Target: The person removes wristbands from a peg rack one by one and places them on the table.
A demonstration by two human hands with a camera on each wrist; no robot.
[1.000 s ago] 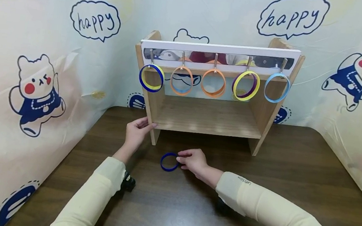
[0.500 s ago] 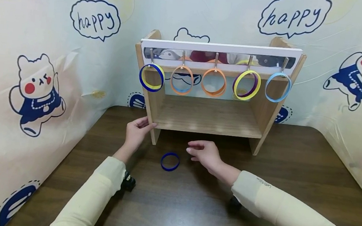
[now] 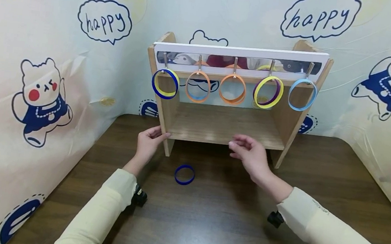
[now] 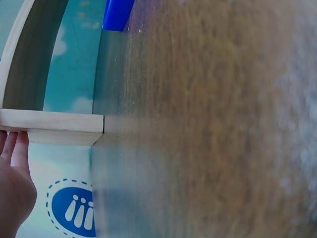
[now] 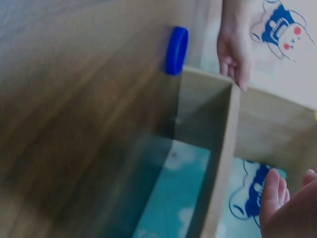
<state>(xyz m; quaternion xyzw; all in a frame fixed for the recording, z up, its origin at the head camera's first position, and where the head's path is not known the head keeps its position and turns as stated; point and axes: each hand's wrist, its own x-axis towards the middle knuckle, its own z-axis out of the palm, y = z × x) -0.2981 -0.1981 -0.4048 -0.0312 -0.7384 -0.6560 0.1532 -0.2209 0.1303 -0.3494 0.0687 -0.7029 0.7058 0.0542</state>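
Now left hand (image 3: 147, 144) touches shelf (image 3: 223, 130); right hand (image 3: 251, 155) relaxed.

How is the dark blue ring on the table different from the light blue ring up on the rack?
The dark blue ring lies flat on the table; the light blue ring hangs upright from a hook. The dark blue ring looks smaller and darker than the light blue ring. Neither hand touches either. Both are round hoops.
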